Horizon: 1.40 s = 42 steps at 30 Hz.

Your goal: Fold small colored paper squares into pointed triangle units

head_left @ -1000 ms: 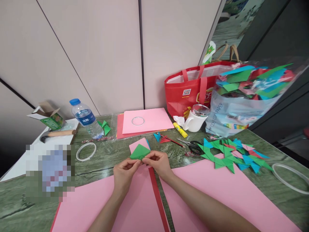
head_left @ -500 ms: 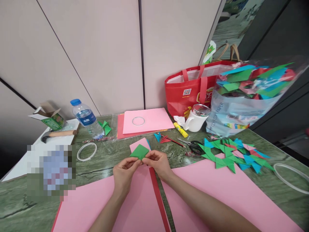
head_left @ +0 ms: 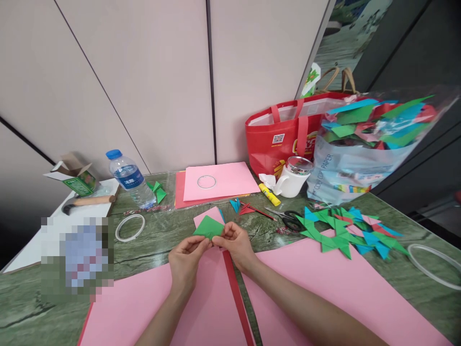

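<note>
Both my hands pinch a small folded green paper [head_left: 208,227] just above the green marbled table [head_left: 154,240]. My left hand [head_left: 185,264] grips its lower left edge. My right hand [head_left: 235,245] grips its right side, fingers curled over the fold. Under the green piece lies a small pink square [head_left: 207,216]. Large pink sheets [head_left: 338,283] and a red paper strip [head_left: 236,293] lie beneath my forearms.
A heap of folded green, blue and pink paper shapes [head_left: 345,230] lies to the right, with scissors [head_left: 288,218], a glue stick [head_left: 269,194], a white mug [head_left: 293,177], a red bag [head_left: 284,132] and a plastic bag of shapes [head_left: 363,144] behind. Left: water bottle [head_left: 128,180], tape ring [head_left: 129,227].
My right fingers have curled a little further over the green paper's right edge, flattening its fold. The hands stay in the same place.
</note>
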Motion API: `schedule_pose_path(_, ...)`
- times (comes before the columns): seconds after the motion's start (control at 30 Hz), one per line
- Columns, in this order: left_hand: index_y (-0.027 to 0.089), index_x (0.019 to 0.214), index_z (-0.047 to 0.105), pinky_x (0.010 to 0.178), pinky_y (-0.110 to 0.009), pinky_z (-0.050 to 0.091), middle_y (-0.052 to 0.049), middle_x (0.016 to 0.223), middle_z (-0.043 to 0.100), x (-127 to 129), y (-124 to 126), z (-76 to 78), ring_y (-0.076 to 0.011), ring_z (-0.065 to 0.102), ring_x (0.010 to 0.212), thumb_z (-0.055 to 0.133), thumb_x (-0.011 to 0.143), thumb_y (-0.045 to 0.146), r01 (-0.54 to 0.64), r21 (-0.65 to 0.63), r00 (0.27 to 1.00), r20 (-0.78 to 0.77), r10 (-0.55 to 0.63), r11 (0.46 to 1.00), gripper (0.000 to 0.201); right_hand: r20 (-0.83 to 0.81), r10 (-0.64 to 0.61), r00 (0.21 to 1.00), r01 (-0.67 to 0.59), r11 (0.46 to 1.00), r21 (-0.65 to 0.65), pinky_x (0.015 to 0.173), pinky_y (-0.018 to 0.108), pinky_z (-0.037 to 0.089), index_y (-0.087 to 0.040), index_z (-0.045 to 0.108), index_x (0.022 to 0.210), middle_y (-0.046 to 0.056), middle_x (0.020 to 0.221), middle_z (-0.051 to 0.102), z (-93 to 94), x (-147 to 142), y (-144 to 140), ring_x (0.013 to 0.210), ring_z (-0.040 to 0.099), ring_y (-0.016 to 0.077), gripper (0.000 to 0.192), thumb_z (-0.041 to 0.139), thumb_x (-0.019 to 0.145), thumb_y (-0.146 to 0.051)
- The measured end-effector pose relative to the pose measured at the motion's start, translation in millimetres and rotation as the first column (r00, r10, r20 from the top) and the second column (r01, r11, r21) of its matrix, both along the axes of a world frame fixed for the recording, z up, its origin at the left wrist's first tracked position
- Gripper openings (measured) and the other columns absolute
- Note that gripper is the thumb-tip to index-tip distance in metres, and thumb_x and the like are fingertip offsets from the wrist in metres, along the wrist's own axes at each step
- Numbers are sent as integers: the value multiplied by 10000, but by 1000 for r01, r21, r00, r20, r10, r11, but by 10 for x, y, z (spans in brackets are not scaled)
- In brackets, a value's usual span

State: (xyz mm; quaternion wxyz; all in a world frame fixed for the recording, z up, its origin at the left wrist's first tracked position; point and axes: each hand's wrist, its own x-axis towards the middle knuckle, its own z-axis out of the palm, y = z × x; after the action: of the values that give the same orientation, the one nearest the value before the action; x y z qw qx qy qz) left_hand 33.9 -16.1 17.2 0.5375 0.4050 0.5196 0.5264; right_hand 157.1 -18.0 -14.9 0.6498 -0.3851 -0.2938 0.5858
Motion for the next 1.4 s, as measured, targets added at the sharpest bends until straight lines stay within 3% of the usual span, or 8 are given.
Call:
schedule_pose_path(0.13, 151, 879, 594, 643, -272, 524, 27, 567, 636, -15, 0, 15, -166, 649, 595, 737, 510, 188, 23, 28, 999, 37, -24, 999, 397, 0, 75, 997, -75, 997, -13, 537, 227, 459, -199, 456, 806, -50, 631, 605, 17, 0, 7, 534, 562, 99, 396, 739, 529, -195)
schedule_pose_path(0.27, 194, 1127, 430, 629, -267, 516, 86, 509, 580, -30, 13, 48, -140, 634, 572, 728, 533, 182, 67, 36, 995, 65, -70, 997, 665, 105, 86, 991, -86, 996, -5, 572, 239, 480, -183, 500, 848, -16, 701, 624, 15, 7, 4, 612, 581, 119, 372, 724, 553, -210)
schedule_pose_path(0.43, 126, 854, 577, 621, -248, 507, -34, 696, 682, -92, 85, 50, -147, 629, 624, 742, 515, 199, 183, -65, 983, 19, -182, 981, 383, 175, 132, 976, -136, 991, 11, 640, 272, 488, -168, 544, 847, 18, 763, 642, 30, 20, -22, 700, 603, 150, 311, 702, 586, -223)
schedule_pose_path(0.6, 117, 734, 614, 536, -210, 481, -21, 580, 669, -159, 126, 55, -117, 593, 510, 745, 522, 209, 253, -132, 965, -40, -261, 958, 265, 254, 136, 958, -149, 988, 32, 655, 272, 479, -166, 558, 784, 8, 715, 638, 53, 23, -32, 677, 601, 146, 236, 691, 601, -235)
schedule_pose_path(0.83, 124, 679, 627, 533, -219, 478, -24, 581, 674, -162, 94, 60, -142, 610, 542, 739, 536, 223, 325, -121, 940, -70, -335, 938, 206, 264, 162, 951, -180, 983, 43, 596, 243, 472, -161, 557, 755, -15, 662, 602, 42, 19, -17, 621, 574, 124, 218, 679, 614, -273)
schedule_pose_path(1.23, 112, 732, 658, 606, -240, 492, -39, 633, 681, -160, 86, 54, -135, 610, 567, 749, 531, 194, 351, -142, 935, 101, -340, 925, 235, 122, 165, 979, -167, 986, 5, 549, 216, 441, -164, 580, 772, -46, 582, 554, 65, 66, -24, 522, 530, 91, 301, 743, 540, -266)
schedule_pose_path(1.4, 112, 723, 665, 601, -242, 493, -44, 641, 682, -163, 83, 85, -132, 610, 558, 754, 517, 192, 379, -181, 922, 156, -354, 908, 239, 80, 191, 978, -196, 979, 58, 518, 183, 405, -156, 597, 769, -58, 546, 535, 64, 89, -30, 496, 505, 68, 270, 740, 554, -235)
